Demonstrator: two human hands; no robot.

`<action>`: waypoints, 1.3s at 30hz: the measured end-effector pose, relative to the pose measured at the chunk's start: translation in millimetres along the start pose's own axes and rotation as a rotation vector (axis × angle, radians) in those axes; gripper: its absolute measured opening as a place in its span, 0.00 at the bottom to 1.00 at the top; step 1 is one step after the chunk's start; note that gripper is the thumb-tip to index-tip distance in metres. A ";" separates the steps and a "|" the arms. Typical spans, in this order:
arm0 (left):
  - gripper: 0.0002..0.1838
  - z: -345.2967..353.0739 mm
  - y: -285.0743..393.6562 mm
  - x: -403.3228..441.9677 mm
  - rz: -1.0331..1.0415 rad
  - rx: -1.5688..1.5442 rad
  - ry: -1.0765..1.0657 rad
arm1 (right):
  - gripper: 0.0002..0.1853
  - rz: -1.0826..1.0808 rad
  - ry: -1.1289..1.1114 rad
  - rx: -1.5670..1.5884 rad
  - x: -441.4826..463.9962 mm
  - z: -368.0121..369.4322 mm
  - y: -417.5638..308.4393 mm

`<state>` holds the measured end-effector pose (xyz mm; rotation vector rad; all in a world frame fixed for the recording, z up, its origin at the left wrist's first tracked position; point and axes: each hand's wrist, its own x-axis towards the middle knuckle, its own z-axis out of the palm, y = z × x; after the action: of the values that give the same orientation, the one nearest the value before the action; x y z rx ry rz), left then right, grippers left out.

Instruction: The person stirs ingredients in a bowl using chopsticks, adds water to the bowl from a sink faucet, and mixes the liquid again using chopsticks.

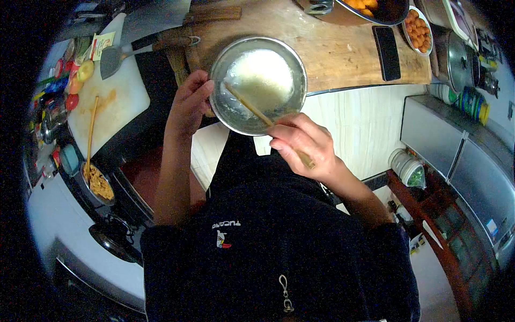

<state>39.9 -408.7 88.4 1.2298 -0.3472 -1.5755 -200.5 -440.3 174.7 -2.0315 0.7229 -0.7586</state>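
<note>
A round metal bowl with a pale, whitish liquid in it is held up at the near edge of the wooden counter. My left hand grips its left rim, thumb and fingers pinched on the side. In my right hand is a wooden spoon, closed in the fingers near the handle's end. The spoon slants over the near rim, with its far end down at the liquid on the bowl's left side; that tip is partly hidden.
Behind the bowl is the wooden counter with a phone, a plate of brown balls and a pot of orange pieces. At left are a spatula, a white cutting board and a pan of food.
</note>
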 end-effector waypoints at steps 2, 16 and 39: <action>0.06 -1.2 -1.3 -0.9 0.010 -0.014 -0.020 | 0.07 0.033 0.070 -0.065 -1.8 0.9 11.3; 0.06 5.5 -10.2 -16.2 -0.053 -0.002 0.134 | 0.07 -0.040 -0.096 0.000 -9.5 -0.6 -1.2; 0.10 -17.1 -32.0 -29.0 -0.095 0.326 -0.020 | 0.10 0.464 0.151 0.354 -10.7 2.7 14.6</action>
<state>34.0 -365.3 72.8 1.4981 -0.5833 -1.6573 -208.7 -438.5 158.4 -1.4268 1.0214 -0.7088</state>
